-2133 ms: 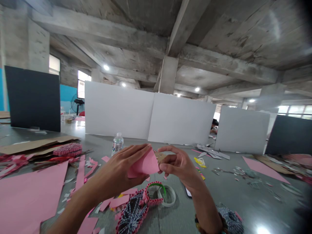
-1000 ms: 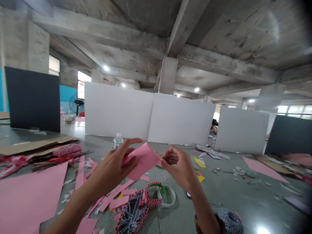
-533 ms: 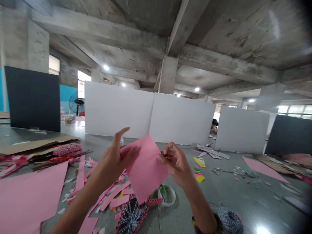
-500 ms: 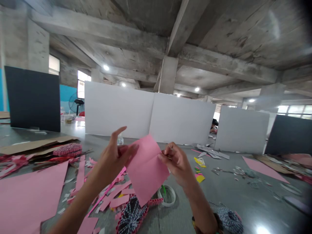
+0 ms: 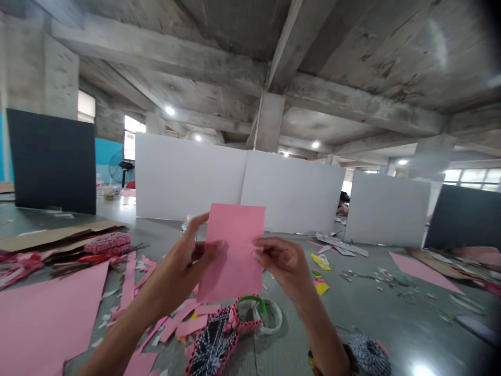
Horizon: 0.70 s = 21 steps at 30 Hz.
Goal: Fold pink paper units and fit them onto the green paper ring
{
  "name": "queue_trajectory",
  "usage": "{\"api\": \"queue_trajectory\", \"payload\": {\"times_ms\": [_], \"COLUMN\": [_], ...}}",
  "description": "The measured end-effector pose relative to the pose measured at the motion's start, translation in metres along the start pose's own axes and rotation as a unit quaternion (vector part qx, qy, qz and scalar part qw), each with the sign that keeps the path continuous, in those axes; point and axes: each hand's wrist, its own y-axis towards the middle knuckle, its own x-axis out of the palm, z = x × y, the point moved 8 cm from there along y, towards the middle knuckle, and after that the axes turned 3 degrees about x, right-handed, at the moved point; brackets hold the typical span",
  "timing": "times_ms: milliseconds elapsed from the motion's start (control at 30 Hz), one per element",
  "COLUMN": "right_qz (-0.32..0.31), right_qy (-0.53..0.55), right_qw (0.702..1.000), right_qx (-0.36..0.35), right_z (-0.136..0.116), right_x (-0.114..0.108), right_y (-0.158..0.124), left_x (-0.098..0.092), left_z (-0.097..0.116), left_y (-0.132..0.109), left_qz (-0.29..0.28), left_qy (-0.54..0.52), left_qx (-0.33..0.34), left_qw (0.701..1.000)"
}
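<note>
Between my hands, above the table, a rectangular pink sheet of paper (image 5: 238, 224) stands nearly upright. My left hand (image 5: 191, 258) grips its left side, thumb in front and the other fingers partly hidden behind. My right hand (image 5: 282, 261) pinches the right edge between thumb and forefinger. Below the sheet lies a craft piece of pink scalloped edging and black-and-white yarn (image 5: 214, 342). Beside that piece is a white tape roll (image 5: 278, 317), with a green strip (image 5: 254, 298) by it. Cut pink paper strips (image 5: 191, 324) are scattered under my left forearm.
A large pink sheet (image 5: 47, 313) covers the table's left side, with brown cardboard (image 5: 58, 235) behind it. White panels (image 5: 191, 175) stand across the back. Scissors (image 5: 354, 274) and scraps lie to the right; a yarn ball (image 5: 368, 352) rests near my right forearm.
The pink sheet has turned from a tilted, diamond-like position to nearly upright. My right hand has shifted its grip down slightly, and my left forefinger has come to the sheet's edge.
</note>
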Motion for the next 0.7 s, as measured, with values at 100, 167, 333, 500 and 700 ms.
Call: {"api": "queue_trajectory", "payload": {"times_ms": [100,167,333,500,700], "right_qz": [-0.017,-0.020,0.002,-0.002,0.021], "right_qy": [0.030,0.030,-0.031,-0.060,-0.062], "right_qw": [0.999,0.999,0.999,0.998,0.998], "right_qx": [0.025,0.025,0.020,0.002,-0.004], "right_z": [0.004,0.005,0.000,-0.005,-0.006], "right_x": [0.001,0.002,0.001,-0.001,-0.008], "right_y": [0.000,0.000,-0.002,-0.003,-0.002], "left_x": [-0.010,-0.010,0.015,0.002,0.001], "left_z": [0.006,0.012,0.017,0.009,0.009], "left_y": [-0.002,-0.002,-0.001,0.003,0.003], "left_qz": [0.072,0.076,-0.070,-0.006,0.007], "left_qy": [0.016,0.051,0.137,0.148,0.078], "left_qx": [0.015,0.041,0.076,0.051,0.042], "left_qw": [0.997,0.995,0.985,0.988,0.996]}}
